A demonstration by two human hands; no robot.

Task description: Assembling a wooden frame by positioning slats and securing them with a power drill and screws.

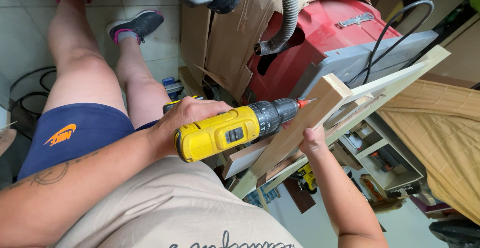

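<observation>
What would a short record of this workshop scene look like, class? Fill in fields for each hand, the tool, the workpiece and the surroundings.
Left hand: left hand grips the yellow cordless drill
Right hand: right hand holds the wooden board from below
Tool tip: drill bit meets the board near its upper end
Workpiece: pale board, tilted, raised off the floor
Surroundings: red machine, grey hose, torn cardboard

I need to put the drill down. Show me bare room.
Bare floor tiles left of the legs, bordered by black cables. Crowded around the wooden board, red saw and cardboard.
</observation>
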